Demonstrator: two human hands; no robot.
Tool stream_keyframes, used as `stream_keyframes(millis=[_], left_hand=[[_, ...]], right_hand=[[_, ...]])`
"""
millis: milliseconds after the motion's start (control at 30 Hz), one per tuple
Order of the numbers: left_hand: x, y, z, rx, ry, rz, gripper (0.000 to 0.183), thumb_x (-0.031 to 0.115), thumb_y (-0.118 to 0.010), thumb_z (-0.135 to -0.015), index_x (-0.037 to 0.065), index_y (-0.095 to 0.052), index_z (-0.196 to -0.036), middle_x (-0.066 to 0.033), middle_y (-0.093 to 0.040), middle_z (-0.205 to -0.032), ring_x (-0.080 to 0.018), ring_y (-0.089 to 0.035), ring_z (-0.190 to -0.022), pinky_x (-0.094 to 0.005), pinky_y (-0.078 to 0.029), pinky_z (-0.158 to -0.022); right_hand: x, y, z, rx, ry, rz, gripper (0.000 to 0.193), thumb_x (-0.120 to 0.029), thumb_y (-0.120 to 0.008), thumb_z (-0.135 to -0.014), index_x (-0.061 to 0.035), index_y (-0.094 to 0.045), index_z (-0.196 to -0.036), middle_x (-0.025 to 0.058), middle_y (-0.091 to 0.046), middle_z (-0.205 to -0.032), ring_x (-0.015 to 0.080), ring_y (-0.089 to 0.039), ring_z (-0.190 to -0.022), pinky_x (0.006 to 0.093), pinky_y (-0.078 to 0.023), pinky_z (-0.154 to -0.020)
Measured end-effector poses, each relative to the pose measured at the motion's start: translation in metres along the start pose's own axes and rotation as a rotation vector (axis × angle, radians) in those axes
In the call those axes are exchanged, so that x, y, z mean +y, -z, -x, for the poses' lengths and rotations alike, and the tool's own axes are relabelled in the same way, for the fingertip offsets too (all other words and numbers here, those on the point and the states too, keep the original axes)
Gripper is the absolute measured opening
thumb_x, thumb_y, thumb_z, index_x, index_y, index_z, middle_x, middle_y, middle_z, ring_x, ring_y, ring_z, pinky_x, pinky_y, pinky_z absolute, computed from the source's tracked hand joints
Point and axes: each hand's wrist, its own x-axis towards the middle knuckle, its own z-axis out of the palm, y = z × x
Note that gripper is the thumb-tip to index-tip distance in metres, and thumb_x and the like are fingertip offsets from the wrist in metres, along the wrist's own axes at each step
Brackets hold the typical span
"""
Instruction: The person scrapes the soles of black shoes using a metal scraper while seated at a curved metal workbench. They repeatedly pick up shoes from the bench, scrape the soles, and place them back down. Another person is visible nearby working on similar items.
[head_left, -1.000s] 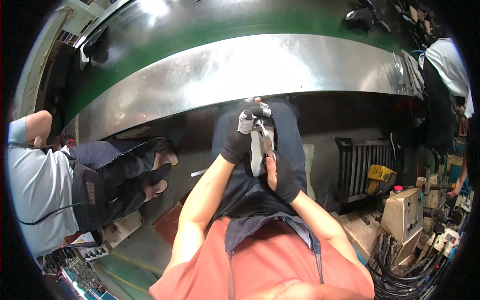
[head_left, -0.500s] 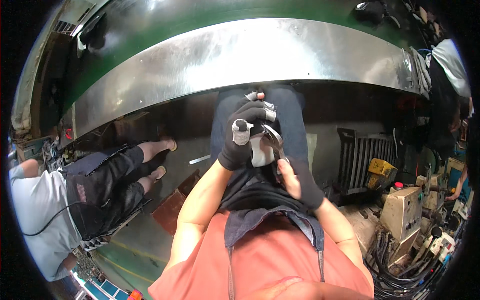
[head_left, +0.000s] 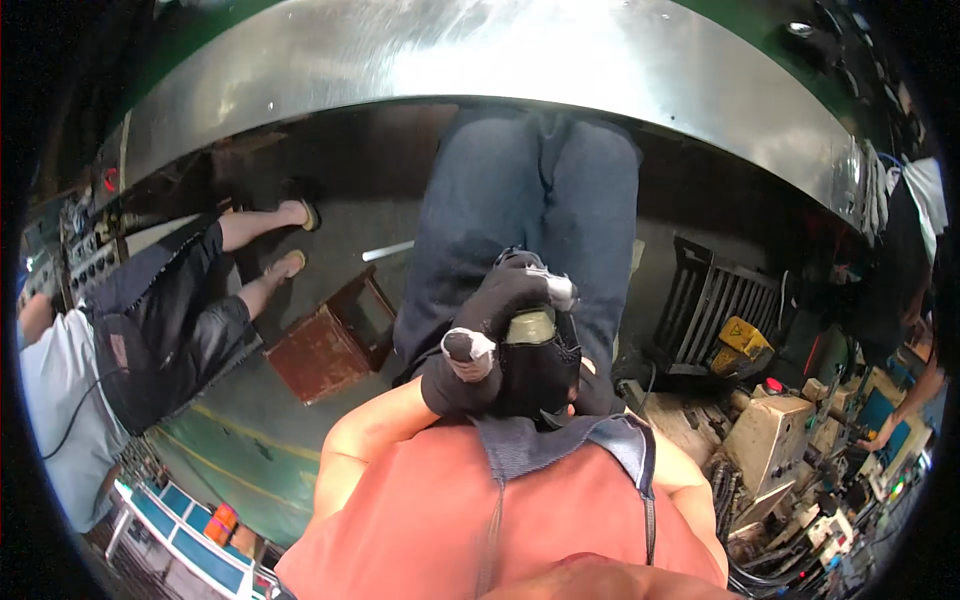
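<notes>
Both gloved hands, left hand (head_left: 480, 345) and right hand (head_left: 545, 370), grip a small metal part (head_left: 535, 322); curved steel bench (head_left: 450, 70) ahead, concrete floor (head_left: 330, 225) below, wooden box (head_left: 335, 340) left.

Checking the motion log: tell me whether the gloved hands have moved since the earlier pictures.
Yes. The gloved hands, holding a metal part, have drawn back from the steel bench edge toward the person's chest.

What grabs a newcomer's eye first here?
The two black-gloved hands clasped close to the chest at centre: the left hand and right hand grip a small metal part between them. Behind them a broad curved shiny steel sheet spans the top. At left, a seated person in a white shirt beside a reddish wooden stool.
</notes>
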Motion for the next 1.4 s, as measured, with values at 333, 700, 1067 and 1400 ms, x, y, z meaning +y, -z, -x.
stream_keyframes(millis=[333, 700, 1067, 1400], left_hand=[[-0.008, 0.009, -0.004, -0.113, -0.14, -0.18, 0.078, 0.069, -0.021, -0.09, 0.003, -0.063, -0.098, -0.0112, -0.065, -0.095, -0.0306, -0.059, -0.093, -0.0423, -0.037, -0.097], [-0.047, 0.039, -0.048, 0.147, 0.321, 0.365, 0.075, 0.068, -0.027, -0.093, 0.005, -0.05, -0.128, -0.0078, -0.058, -0.119, -0.0182, -0.056, -0.106, -0.0329, -0.045, -0.095], [-0.077, 0.053, -0.049, 0.129, 0.363, -0.176, 0.047, 0.019, -0.059, -0.093, -0.005, -0.048, -0.132, -0.0227, -0.056, -0.128, -0.032, -0.054, -0.121, -0.0376, -0.041, -0.101], [-0.111, 0.015, -0.002, 0.264, 0.001, -0.9, 0.073, 0.029, -0.065, -0.087, -0.012, -0.033, -0.139, -0.033, -0.041, -0.139, -0.0419, -0.04, -0.132, -0.0412, -0.03, -0.11]], right_hand=[[0.009, -0.009, -0.012, 0.058, 0.107, 0.26, 0.022, -0.015, -0.06, -0.078, -0.0024, -0.061, -0.096, 0.0179, -0.061, -0.091, 0.0375, -0.059, -0.083, 0.0404, -0.048, -0.075], [-0.084, 0.038, -0.041, 0.17, 0.013, 0.104, 0.021, -0.024, -0.055, -0.09, -0.0038, -0.06, -0.089, 0.0138, -0.062, -0.084, 0.0305, -0.061, -0.075, 0.0373, -0.048, -0.068], [-0.044, 0.085, -0.111, 0.169, -0.5, -0.482, 0.05, -0.05, -0.04, -0.099, -0.0038, -0.059, -0.097, 0.005, -0.059, -0.076, 0.0115, -0.057, -0.062, 0.0271, -0.05, -0.06], [-0.025, 0.138, -0.105, -0.017, -0.387, -0.202, 0.043, -0.039, -0.047, -0.1, -0.0007, -0.064, -0.111, 0.0032, -0.065, -0.106, 0.011, -0.055, -0.096, 0.0265, -0.043, -0.088]])
